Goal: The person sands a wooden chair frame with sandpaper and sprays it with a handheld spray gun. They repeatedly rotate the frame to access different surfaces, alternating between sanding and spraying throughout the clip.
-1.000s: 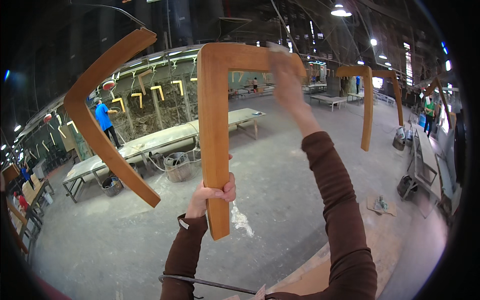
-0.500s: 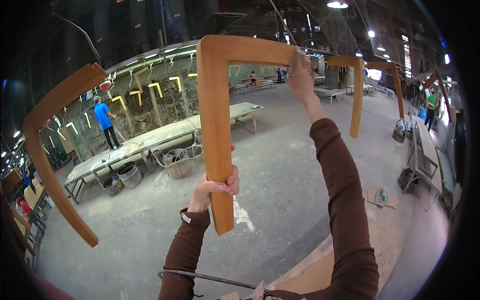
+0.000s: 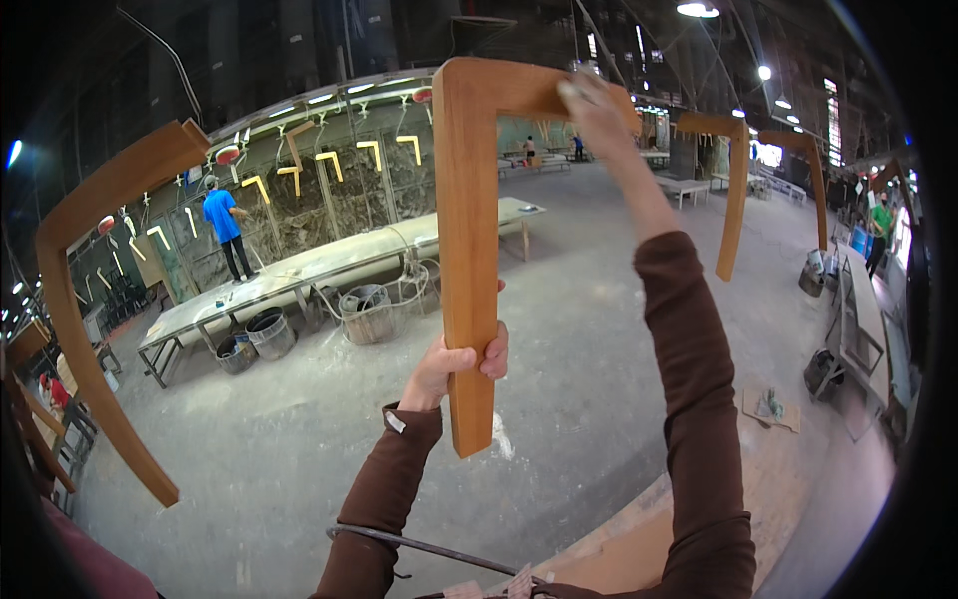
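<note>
Steadiness matters here: the left hand [image 3: 461, 361] is clenched round the lower leg of the orange-brown L-shaped wooden piece [image 3: 467, 240], held upright at twelve o'clock, while the right hand [image 3: 597, 100] grasps its top arm, ideally without twisting.

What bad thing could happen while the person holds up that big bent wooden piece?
1. The left hand grips only the lower end of the L-shaped reddish-brown wooden piece, so the piece might twist or slip out.
2. The right hand presses on the top bar near the corner; a hard push could tip the piece.
3. Another curved wooden piece hangs close on the left, and a swing could knock the two together.
</note>
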Available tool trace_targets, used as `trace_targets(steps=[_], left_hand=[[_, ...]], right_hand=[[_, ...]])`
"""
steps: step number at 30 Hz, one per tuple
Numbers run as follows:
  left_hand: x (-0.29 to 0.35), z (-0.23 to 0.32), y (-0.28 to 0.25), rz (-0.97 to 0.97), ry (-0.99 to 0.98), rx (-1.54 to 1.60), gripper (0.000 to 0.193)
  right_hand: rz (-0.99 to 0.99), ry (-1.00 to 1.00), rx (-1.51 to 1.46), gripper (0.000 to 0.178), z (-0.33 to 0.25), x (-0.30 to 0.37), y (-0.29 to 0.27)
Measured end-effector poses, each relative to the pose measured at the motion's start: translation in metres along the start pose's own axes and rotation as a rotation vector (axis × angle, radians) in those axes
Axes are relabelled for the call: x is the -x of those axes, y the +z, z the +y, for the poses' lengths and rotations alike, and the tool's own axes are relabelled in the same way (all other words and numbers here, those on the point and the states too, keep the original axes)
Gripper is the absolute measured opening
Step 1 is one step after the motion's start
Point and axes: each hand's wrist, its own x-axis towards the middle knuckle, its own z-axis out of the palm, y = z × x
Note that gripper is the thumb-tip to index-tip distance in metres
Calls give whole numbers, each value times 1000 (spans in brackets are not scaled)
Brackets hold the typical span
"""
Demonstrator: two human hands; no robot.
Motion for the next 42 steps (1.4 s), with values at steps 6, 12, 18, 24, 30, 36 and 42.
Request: trace_targets(steps=[6, 12, 18, 24, 30, 36, 42], left_hand=[[-11, -21, -14, 112, 7, -33, 84], [-15, -34, -10, 490, 183, -474, 80], [-26, -31, -7, 389, 74, -107, 58], [-28, -50, 9, 478, 102, -204, 52], [-31, -47, -17, 343, -30, -191, 45], [-44, -48, -17, 323, 149, -654, 45], [-7, -1, 6, 292, 244, -1528, 55]], right_hand=[[88, -278, 257, 70, -109, 76, 84], [-330, -55, 157, 69, -144, 298, 60], [-191, -9, 116, 66, -139, 305, 56], [-92, -58, 132, 63, -105, 221, 51], [-544, 80, 122, 68, -135, 447, 31], [-768, 500, -63, 56, -77, 568, 5], [-727, 790, -115, 51, -28, 538, -11]])
